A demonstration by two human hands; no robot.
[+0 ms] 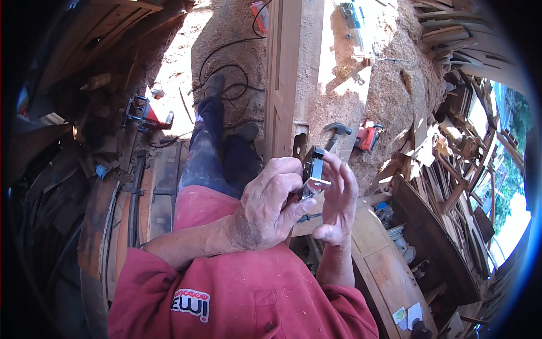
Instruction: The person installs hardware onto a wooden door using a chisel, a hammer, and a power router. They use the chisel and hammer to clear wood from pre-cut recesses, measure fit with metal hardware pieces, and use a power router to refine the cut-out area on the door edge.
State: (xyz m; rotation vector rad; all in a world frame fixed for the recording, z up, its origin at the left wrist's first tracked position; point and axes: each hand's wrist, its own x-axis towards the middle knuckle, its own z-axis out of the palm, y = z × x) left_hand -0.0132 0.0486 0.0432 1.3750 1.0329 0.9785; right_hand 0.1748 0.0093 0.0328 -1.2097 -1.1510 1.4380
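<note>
In my left hand (pixel 270 198) I hold a metal mortise lock (pixel 315 171), its body dark and its flat plate silver. The left fingers wrap round its near side, with the thumb along its lower end. On the lock's other side my right hand (pixel 339 198) stands with fingers extended and thumb apart; its fingertips are close to the top of the lock, and contact is unclear. Just beyond the lock, a dark slot (pixel 300 144) is cut into a long wooden piece (pixel 285 73). A claw hammer (pixel 337 131) lies right of the slot.
A red tool (pixel 369 135) lies right of the hammer, and a blue-grey power tool (pixel 352 20) farther off. To the left are a red and metal tool (pixel 149 114) and a black cable (pixel 226 70). Scrap wood (pixel 451 164) piles at right; sawdust (pixel 389 73) covers the ground.
</note>
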